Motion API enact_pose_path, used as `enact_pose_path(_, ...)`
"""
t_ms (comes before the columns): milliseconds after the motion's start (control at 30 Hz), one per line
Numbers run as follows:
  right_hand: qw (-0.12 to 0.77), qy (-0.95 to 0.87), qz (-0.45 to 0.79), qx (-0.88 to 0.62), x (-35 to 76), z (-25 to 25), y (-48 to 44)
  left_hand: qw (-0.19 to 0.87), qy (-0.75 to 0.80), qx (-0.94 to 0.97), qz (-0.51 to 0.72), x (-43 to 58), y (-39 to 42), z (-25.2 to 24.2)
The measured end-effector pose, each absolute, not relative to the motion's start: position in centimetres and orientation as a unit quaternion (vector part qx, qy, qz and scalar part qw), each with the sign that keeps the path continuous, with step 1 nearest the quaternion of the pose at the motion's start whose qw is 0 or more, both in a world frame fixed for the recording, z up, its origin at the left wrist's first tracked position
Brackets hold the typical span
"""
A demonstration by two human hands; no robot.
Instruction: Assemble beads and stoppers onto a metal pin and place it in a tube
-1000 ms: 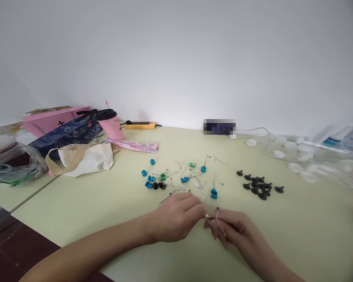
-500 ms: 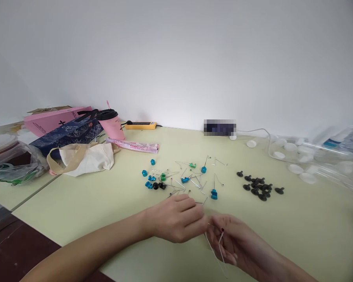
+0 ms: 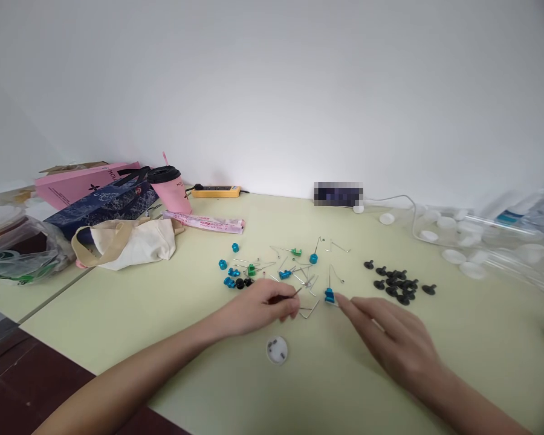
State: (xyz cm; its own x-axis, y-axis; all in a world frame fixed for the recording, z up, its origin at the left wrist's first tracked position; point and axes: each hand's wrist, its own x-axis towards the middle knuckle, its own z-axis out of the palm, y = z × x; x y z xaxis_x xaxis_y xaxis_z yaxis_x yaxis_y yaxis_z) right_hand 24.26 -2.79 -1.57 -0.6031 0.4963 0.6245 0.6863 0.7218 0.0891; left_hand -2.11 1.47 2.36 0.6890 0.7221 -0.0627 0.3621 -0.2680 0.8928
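My left hand is closed in a pinch around a thin metal rod, its tip pointing up and right over a scatter of bent wires. My right hand reaches in with its fingers stretched out; the thumb is hidden. Its index fingertip is beside a blue metal part with an upright wire. A short pale piece shows below that part, by the fingertip. Between the hands lies an L-shaped wire. A small round white dish with a few tiny metal pieces stands nearer me.
Blue parts, green parts and black ones lie left of centre. Several black disc-shaped pieces with stems are at right, white caps and clear tubes beyond. A pink cup, cloth bag and yellow power strip stand back left.
My hands have parted and moved up from the near side of the table, left hand leftward and right hand toward the blue part. The white dish now shows.
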Motion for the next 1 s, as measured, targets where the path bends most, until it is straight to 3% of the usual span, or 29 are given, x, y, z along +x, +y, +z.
enact_pose_path(300,0.334,-0.86,-0.083,-0.377,23.6,-4.1,-1.8,0.463,0.273,0.842,0.037,-4.1,2.2,2.2)
enact_pose_path(567,0.353,-0.841,-0.035,-0.408,23.7,-4.2,-1.5,0.472,0.269,0.838,0.045,-4.7,2.7,2.7)
enact_pose_path(700,0.358,-0.842,-0.019,-0.404,23.5,-4.1,-1.5,0.312,0.399,0.853,0.128,-5.4,3.9,2.7)
enact_pose_path(833,0.35,-0.85,-0.01,-0.394,23.5,-4.1,-1.5,0.105,0.501,0.852,0.108,-6.1,6.0,1.6)
enact_pose_path(1000,0.343,-0.854,-0.009,-0.391,23.6,-4.4,-1.5,0.014,0.514,0.855,0.06,-6.2,7.6,0.4)
